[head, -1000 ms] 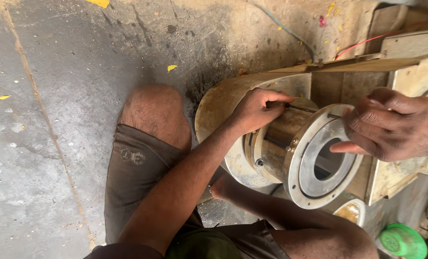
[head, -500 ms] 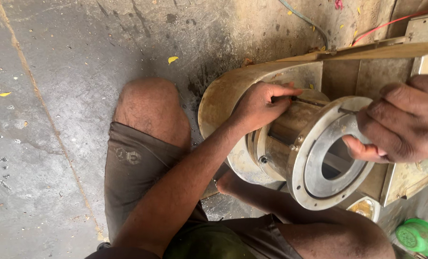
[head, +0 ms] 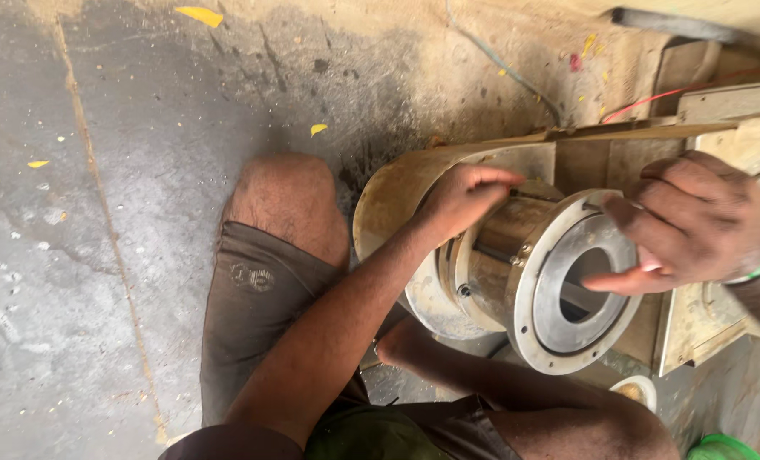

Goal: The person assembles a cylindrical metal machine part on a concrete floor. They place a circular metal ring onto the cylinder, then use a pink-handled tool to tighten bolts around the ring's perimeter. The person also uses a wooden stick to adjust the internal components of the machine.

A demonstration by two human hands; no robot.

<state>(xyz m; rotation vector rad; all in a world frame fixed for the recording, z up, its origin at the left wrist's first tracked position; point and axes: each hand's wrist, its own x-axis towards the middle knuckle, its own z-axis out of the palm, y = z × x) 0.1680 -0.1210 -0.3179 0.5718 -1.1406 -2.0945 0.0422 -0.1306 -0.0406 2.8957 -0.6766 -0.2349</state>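
A round metal housing [head: 516, 255] with a wide ring flange [head: 559, 341] lies on its side on a wooden frame, its bore facing me. My left hand [head: 461, 200] reaches up from below and grips the top of the housing body, just behind the flange. From the right comes my right hand [head: 695, 221], a green band on its wrist. It holds the flange's upper right rim with the thumb lying across the bore. A second, pale disc [head: 397, 204] stands behind the housing.
I sit on a stained concrete floor [head: 124, 255] with my bare knee [head: 282, 200] up at the left and my other leg [head: 516, 392] under the housing. Wooden boards [head: 704, 106] and a red wire [head: 653, 102] lie behind. A green lid [head: 725, 447] and a small white cup [head: 636, 392] sit at the lower right.
Both hands stay on the housing. My right hand has shifted slightly along the flange rim, and the view has moved a little.
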